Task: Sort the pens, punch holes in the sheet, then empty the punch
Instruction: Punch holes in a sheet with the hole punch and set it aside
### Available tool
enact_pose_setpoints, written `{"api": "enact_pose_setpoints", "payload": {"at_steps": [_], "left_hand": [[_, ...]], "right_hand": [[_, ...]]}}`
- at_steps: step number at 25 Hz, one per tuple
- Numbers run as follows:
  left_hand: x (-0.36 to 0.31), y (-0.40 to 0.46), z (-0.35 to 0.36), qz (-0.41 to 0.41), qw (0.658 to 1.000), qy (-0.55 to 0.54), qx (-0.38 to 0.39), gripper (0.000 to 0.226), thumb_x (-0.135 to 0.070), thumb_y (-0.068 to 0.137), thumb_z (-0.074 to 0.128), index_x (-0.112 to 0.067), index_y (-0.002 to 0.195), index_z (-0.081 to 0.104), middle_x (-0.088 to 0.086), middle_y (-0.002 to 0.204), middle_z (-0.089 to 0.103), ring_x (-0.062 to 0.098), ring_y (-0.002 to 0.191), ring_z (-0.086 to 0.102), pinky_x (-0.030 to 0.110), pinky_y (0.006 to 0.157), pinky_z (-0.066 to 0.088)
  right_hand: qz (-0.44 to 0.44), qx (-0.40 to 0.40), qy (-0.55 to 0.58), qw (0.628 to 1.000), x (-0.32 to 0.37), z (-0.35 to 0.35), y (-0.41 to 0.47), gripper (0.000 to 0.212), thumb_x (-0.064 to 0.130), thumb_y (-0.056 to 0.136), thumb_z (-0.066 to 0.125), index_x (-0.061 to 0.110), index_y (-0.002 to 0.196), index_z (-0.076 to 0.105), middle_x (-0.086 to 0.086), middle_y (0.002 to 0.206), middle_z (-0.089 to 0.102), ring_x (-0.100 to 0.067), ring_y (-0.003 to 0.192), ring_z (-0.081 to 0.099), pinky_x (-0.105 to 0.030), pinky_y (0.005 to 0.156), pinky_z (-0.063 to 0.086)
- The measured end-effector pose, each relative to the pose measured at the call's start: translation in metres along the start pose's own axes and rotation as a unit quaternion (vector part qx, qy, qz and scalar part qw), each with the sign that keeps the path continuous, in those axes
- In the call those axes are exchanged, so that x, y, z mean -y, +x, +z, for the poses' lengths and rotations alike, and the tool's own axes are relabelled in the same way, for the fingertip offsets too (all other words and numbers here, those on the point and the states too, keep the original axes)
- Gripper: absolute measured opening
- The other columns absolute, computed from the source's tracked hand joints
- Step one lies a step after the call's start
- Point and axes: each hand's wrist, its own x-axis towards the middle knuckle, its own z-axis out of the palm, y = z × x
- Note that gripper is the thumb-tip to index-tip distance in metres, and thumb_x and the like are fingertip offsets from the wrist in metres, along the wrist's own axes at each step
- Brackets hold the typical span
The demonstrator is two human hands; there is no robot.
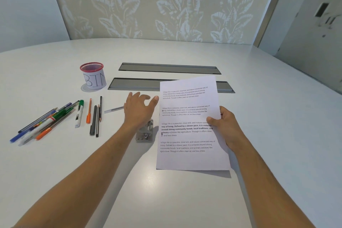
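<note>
My right hand [224, 126] grips the right edge of a printed sheet [187, 116] and holds it lifted off the table; two small punched holes show near its left margin. My left hand [139, 106] hovers with fingers spread above a metal hole punch [145, 132], which sits just left of the sheet and is partly hidden by my wrist. To the left lie pens in groups: a pile of coloured pens [44, 122], a green-capped marker [79, 114], an orange pen [89, 111], dark pens and a pencil [96, 118]. One white pen [113, 109] lies beside my left hand.
A red mesh cup [93, 76] with a paper label reading "BIN" stands at the back left. Two grey cable-slot covers [169, 68] run across the white table [185, 190] behind the sheet. A patterned wall panel rises at the table's far edge.
</note>
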Motion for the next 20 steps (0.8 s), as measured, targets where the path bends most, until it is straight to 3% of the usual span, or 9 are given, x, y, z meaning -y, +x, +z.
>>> {"api": "enact_pose_setpoints", "payload": {"at_steps": [3,6,9,12,17,20], "left_hand": [[-0.022,-0.010,-0.004,0.031,0.990,-0.139,0.007,0.054,-0.053,0.092,0.055,-0.016,0.130,0.056,0.003,0.138,0.054,0.020,0.132,0.044,0.038,0.107,0.035],[-0.046,-0.019,-0.007,0.007,0.940,-0.329,0.088,0.060,-0.040,0.085,0.072,-0.022,0.136,0.044,-0.002,0.124,0.062,0.006,0.102,0.065,0.029,0.084,0.054],[-0.067,-0.025,-0.005,0.019,0.913,-0.397,0.095,0.058,-0.015,0.085,0.073,-0.028,0.132,0.042,-0.002,0.114,0.064,0.001,0.090,0.069,0.018,0.067,0.055],[-0.094,-0.032,-0.008,0.049,0.916,-0.396,0.051,0.048,-0.006,0.086,0.064,-0.035,0.119,0.043,-0.001,0.111,0.067,0.003,0.088,0.070,0.022,0.066,0.057],[-0.132,-0.041,-0.018,0.146,0.894,-0.423,0.000,0.048,-0.007,0.084,0.060,-0.040,0.115,0.042,0.004,0.116,0.065,0.014,0.103,0.067,0.031,0.082,0.058],[-0.134,-0.049,-0.005,0.133,0.892,-0.432,0.011,0.049,-0.003,0.082,0.065,-0.028,0.118,0.043,-0.001,0.116,0.064,0.012,0.104,0.066,0.029,0.083,0.057]], "right_hand": [[-0.039,-0.010,0.015,0.999,0.008,-0.008,-0.006,0.030,-0.003,0.091,0.061,0.013,0.116,0.064,-0.005,0.112,0.075,-0.029,0.104,0.071,-0.046,0.092,0.055],[-0.076,-0.022,0.034,0.996,0.019,-0.013,-0.011,0.031,-0.001,0.090,0.064,0.012,0.118,0.062,-0.008,0.114,0.074,-0.030,0.104,0.070,-0.048,0.091,0.056],[-0.109,-0.036,0.041,0.992,0.034,-0.018,-0.015,0.033,0.000,0.090,0.066,0.009,0.120,0.059,-0.009,0.116,0.073,-0.030,0.103,0.071,-0.048,0.089,0.057],[-0.153,-0.056,0.036,0.986,0.054,-0.024,-0.021,0.031,0.001,0.089,0.067,0.015,0.116,0.059,-0.002,0.113,0.074,-0.022,0.100,0.072,-0.041,0.086,0.060],[-0.206,-0.102,0.042,0.972,0.079,-0.039,-0.026,0.031,0.012,0.085,0.072,0.021,0.110,0.057,-0.001,0.115,0.071,-0.023,0.102,0.070,-0.040,0.086,0.058],[-0.188,-0.113,0.054,0.974,0.068,-0.045,-0.032,0.033,0.005,0.084,0.072,0.016,0.112,0.057,-0.005,0.116,0.071,-0.025,0.103,0.069,-0.044,0.089,0.057]]}}
